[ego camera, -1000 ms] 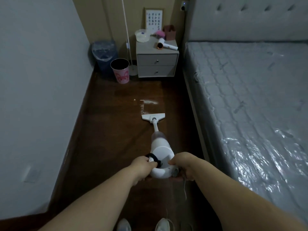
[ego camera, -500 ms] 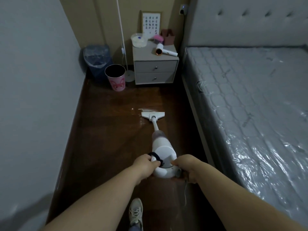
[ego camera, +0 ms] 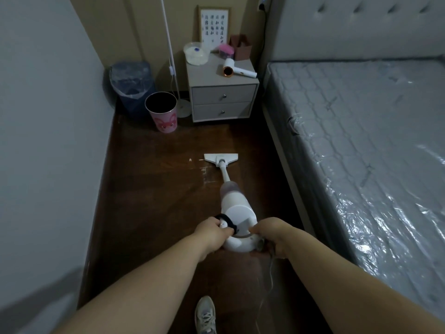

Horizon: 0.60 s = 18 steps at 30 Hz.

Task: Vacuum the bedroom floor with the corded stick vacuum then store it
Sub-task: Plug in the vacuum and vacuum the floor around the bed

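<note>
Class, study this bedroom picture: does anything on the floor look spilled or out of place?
Yes. Pale streaks and a small white speck mark the dark floor just left of the vacuum head. They look like spilled dust not yet picked up.

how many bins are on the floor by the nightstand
2: a blue lined bin in the corner by the wall, and a pink bin in front of it, left of the nightstand.

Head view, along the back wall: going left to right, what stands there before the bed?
blue bin → pink bin → lamp base → nightstand → bed
</note>
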Motion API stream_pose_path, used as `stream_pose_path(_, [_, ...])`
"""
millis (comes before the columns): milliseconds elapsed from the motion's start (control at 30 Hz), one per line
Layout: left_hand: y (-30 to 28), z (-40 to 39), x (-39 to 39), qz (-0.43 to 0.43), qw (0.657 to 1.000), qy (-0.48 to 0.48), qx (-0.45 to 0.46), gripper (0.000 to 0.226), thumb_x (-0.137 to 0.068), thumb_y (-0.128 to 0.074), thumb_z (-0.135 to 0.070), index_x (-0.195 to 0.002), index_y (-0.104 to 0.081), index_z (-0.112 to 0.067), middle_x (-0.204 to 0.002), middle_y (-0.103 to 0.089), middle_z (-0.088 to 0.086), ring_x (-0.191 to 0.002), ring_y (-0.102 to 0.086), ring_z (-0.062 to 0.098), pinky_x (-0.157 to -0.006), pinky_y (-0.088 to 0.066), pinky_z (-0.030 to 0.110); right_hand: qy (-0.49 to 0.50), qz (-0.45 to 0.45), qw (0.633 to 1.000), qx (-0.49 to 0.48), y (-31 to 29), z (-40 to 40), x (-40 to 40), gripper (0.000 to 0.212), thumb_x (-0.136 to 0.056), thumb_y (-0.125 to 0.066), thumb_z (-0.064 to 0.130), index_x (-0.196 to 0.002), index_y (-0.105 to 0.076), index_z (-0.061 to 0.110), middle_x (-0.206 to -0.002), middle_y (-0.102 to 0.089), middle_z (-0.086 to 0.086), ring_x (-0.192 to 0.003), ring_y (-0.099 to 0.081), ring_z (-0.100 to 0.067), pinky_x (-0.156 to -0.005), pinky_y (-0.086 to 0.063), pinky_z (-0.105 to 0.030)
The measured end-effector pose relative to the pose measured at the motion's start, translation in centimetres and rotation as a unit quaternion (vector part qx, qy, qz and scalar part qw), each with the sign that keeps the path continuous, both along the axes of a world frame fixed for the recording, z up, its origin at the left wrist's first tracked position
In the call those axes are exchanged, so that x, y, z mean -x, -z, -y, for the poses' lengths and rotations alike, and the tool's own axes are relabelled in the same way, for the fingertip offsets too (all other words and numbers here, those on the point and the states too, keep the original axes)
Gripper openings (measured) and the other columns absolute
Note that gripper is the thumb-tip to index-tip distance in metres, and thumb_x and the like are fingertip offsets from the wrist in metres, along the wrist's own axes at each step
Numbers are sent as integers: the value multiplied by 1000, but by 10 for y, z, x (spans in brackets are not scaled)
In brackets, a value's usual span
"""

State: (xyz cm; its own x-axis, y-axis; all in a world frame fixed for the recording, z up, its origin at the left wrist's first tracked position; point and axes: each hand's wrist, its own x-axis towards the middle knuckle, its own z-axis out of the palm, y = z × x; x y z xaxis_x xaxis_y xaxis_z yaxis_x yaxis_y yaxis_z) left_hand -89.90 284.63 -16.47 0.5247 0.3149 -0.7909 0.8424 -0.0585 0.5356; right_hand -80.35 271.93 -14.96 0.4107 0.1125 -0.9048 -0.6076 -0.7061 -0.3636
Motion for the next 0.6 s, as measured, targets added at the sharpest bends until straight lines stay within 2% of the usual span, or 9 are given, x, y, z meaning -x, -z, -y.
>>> stream_pose_path(67, [-3,5,4,-3,1000,6,-6,45,-90,-59,-35,-131,-48,-19,-113,-59,8,-99,-62,27,-79,-53,35,-2,-1,1000,-4,-1,7,4,41,-94,-52,11,-133,-45,1,-120,-56,-22,-105,-61,-36,-91,-52,-51])
stream_pose_path(167, [-8,24,16,0,1000,-8,13,42,-89,-61,-31,-126,-49,-18,-109,-59,9,-96,-64,28,-87,-57,43,0,6,1000,-9,-4,26,16,41,-93,-51,10,-132,-44,2,-116,-56,-21,-104,-61,-35,-91,-53,-50])
stream_pose_path(367, [-15,88,65,1,999,-25,29,37,-88,-63,-29,-120,-48,-19,-102,-58,9,-91,-67,27,-86,-58,45,-9,4,1000,-27,-11,90,64,41,-91,-50,7,-132,-44,3,-113,-56,-21,-102,-62,-34,-88,-54,-48])
stream_pose_path(600, [-17,177,137,-4,999,-21,36,34,-86,-64,-31,-114,-48,-19,-100,-61,12,-89,-71,30,-86,-55,45,-33,-15,999,-16,-20,178,129,44,-94,-48,9,-136,-38,6,-115,-54,-21,-99,-63,-33,-72,-59,-41])
